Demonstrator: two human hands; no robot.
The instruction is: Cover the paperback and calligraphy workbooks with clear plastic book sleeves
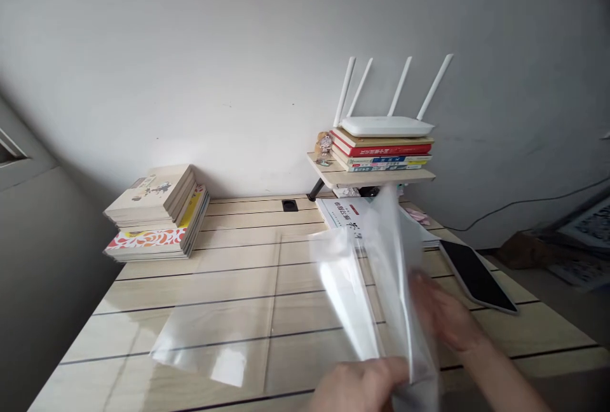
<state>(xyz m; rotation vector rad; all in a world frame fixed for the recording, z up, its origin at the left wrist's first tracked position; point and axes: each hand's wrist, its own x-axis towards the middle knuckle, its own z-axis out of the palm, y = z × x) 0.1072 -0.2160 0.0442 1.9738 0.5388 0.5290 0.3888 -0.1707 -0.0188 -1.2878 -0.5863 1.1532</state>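
Note:
A clear plastic sheet (229, 316) lies partly flat on the pale wooden desk (238, 221), and its right part (381, 253) rises in a fold. My left hand (362, 383) is closed on the fold's lower edge near the desk's front. My right hand (443, 316) is behind the raised plastic, blurred, and seems to press against it.
A stack of books (159, 212) sits at the back left. A white router (386, 124) rests on books on a small shelf (372, 177) at the back right. A white book (343, 212) lies under the shelf, a dark tablet (476, 275) at the right edge.

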